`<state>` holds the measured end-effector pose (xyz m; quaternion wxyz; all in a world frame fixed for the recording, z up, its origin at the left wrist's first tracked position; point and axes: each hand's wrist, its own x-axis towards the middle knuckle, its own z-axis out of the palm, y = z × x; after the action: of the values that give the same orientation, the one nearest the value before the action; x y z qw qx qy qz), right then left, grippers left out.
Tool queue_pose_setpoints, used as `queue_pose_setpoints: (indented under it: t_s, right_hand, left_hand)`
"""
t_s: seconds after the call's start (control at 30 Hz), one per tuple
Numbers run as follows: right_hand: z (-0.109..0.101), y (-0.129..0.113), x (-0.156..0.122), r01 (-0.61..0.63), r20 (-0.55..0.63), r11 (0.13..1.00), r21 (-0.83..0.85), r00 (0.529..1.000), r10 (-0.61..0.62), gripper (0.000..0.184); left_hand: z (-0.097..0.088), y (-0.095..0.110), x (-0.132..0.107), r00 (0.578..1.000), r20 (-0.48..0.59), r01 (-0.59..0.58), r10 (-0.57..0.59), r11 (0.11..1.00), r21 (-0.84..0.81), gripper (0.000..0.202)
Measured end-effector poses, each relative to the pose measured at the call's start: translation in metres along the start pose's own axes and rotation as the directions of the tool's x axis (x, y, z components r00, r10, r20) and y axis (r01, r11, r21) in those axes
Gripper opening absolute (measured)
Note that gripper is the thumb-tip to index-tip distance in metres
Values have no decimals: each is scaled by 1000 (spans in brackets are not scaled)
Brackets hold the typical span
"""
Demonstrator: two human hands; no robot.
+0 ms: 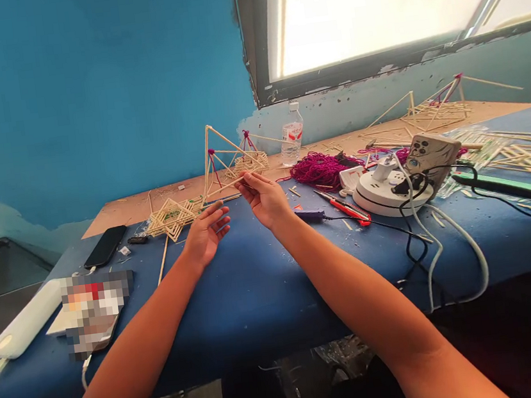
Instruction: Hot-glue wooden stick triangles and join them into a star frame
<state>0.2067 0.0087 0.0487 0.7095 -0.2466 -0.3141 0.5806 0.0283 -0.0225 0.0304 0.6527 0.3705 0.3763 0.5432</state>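
My right hand point(264, 200) pinches the lower edge of a triangular frame of thin wooden sticks point(229, 140) between thumb and fingertips. That frame stands tilted above the back of the blue table top, with purple yarn tied at a joint. My left hand point(208, 233) is open beside the frame's lower left corner, its fingers loosely stretched and nothing visible in them. Just behind it lies a flat star-shaped lattice of sticks point(171, 218). A second small stick structure with a purple knot point(246, 134) stands behind the frame, partly hidden.
A water bottle point(291, 137) and purple yarn point(320, 170) are at the back. To the right are a red cutter point(351, 209), a round power strip point(381, 194) with loose cables and a leaning phone point(430, 159). Far right are sticks point(527, 160); left, a black phone point(105, 246).
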Motion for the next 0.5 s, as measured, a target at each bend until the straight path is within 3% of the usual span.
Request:
queue_pose_setpoints:
  t_s: [0.13, 0.3, 0.5]
  right_hand:
    - [7, 8, -8, -36, 38, 999, 36, 999, 35, 13]
    - [15, 17, -17, -87, 53, 996, 26, 995, 85, 8]
    - [18, 17, -21, -128, 70, 990, 62, 990, 123, 6]
  left_hand:
    - [8, -5, -3, 990, 74, -116, 121, 991, -68, 43]
    - [7, -5, 2, 976, 12, -218, 220, 974, -65, 33]
    - [9, -5, 3, 972, -30, -236, 234, 962, -135, 27]
